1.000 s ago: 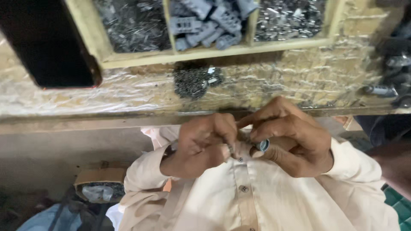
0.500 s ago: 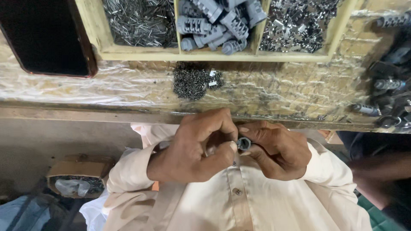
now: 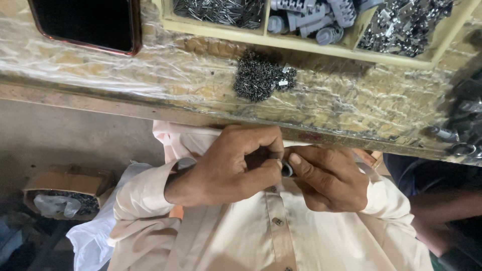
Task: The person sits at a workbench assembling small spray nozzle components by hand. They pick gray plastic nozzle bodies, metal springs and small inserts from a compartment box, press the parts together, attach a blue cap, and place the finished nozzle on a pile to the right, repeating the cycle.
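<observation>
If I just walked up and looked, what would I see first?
First, two hands pressed together low in the middle, the left hand and right hand pinching a small dark metal part in front of a cream shirt. Above them, a dark heap of tiny metal pins sits on the plastic-covered bench, with a wooden tray of grey parts at the top.

Both hands meet just below the edge of the plastic-wrapped workbench (image 3: 125, 70), the left hand (image 3: 231, 168) touching the right hand (image 3: 329, 178), with a small dark round metal part (image 3: 287, 169) between their fingertips. Beyond them on the bench lies a heap of tiny dark metal pins (image 3: 258, 78); farther beyond, a divided wooden tray (image 3: 301, 44). Left of the left hand, lower down, sits a cardboard box (image 3: 65, 183).
</observation>
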### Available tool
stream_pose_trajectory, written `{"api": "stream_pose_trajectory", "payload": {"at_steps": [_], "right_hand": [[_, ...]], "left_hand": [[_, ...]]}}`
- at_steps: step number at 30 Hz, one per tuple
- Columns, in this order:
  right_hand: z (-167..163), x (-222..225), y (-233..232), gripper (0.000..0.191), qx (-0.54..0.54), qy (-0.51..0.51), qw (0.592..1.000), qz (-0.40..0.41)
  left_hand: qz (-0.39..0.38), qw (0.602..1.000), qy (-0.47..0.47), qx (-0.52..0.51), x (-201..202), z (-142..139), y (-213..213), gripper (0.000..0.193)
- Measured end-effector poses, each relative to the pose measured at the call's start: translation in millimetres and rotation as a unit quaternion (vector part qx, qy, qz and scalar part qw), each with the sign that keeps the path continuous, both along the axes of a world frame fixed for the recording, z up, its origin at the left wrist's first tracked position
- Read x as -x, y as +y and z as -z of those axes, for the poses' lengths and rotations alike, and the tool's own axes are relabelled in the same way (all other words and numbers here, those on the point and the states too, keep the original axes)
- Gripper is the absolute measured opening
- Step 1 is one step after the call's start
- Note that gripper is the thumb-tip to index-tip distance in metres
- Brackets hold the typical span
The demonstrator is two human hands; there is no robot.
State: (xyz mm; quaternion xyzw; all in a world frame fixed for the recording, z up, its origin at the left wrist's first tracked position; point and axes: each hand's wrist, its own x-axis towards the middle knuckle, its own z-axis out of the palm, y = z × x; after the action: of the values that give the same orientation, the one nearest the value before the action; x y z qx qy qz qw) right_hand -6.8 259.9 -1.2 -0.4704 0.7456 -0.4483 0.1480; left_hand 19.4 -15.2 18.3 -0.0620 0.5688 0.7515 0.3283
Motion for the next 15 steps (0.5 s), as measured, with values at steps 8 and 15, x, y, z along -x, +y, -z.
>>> {"api": "stream_pose_trajectory", "payload": {"at_steps": [8,15], "right_hand": [[-32.5,40.9,-56.7,0.039,0.060,0.277,0.955,0.085],[-80.1,74.5,-33.0,0.015,-0.019,0.021,1.000,0.006]], "left_hand": [[-0.167,0.862,0.463,0.122,9.6,-11.2,36.5,0.027],[-0.124,0.972,0.193,-0.048,-12.5,9.9,23.5,0.020]]}}
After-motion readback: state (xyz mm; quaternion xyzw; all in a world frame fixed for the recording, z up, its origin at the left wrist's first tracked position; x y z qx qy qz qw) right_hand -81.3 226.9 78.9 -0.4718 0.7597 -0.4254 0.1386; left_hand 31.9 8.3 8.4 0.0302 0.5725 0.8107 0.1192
